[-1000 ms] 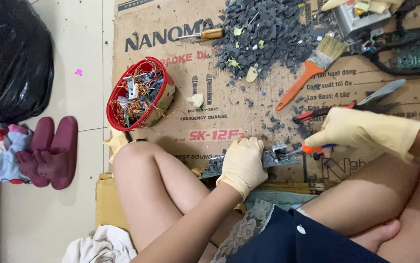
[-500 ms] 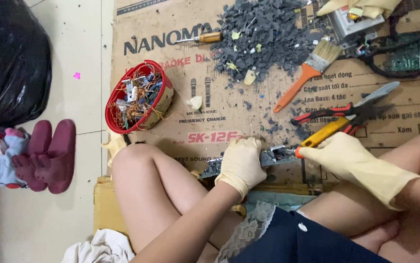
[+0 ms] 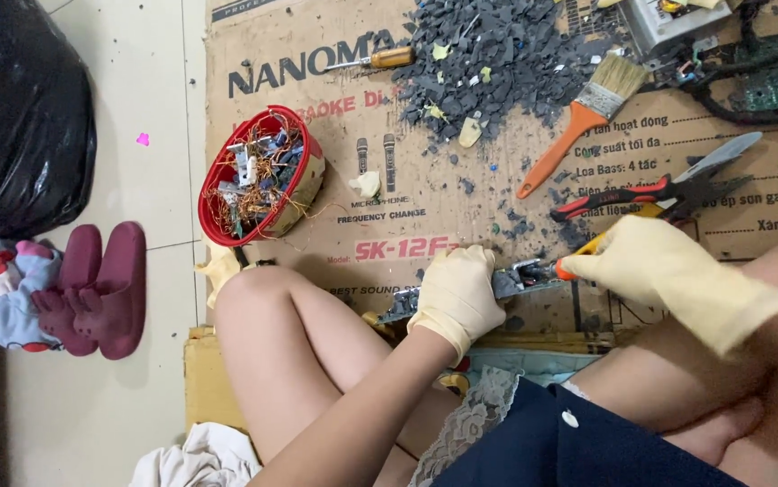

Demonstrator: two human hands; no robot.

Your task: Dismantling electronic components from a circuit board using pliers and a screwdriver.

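While we sit cross-legged on the cardboard sheet [image 3: 407, 216], the red bowl [image 3: 211, 194] beside our left knee holds a tangle of copper wire and small electronic parts. A black bag [image 3: 19, 117] sits on the floor, contents hidden. Our left hand [image 3: 457, 293], gloved, clamps fingers down over a long metal part [image 3: 520, 278] lying on the cardboard just before our legs. Our right hand [image 3: 655, 261], gloved, is clenched around an orange-handled tool [image 3: 578, 255] whose tip meets that part. Pliers [image 3: 668, 185], a paintbrush [image 3: 578, 122] and grey chips [image 3: 506, 54] lie beyond.

gloved hands [image 3: 457, 293] on metal strip [image 3: 520, 276]
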